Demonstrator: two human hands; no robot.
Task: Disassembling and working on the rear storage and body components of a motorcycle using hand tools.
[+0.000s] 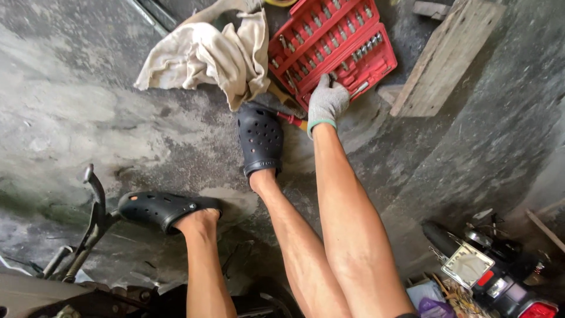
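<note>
Your right hand (327,101), in a grey knit glove, is stretched down to the near edge of the red socket case (334,47) on the concrete floor (88,118). Fingers sit close together, curled over the bottom row of the case, pressed onto something small there, though I can't tell which piece, or whether you've actually got it pinched. The case lies open and tilted toward the top edge of the floor, sockets in rows, probably so everything stays within arm's reach from where you're squatting. Left hand isn't in view at all.

A dirty cream rag (206,56) is bunched up touching the case's left side, and a red-handled tool (289,118) pokes out from under it, just beside your wrist. Your clogs (260,138) are planted right below that. A wood plank (444,59) lies right of the case, a motorbike tail (500,277) sits at the bottom right corner, and a kickstand (91,224) at the bottom left
</note>
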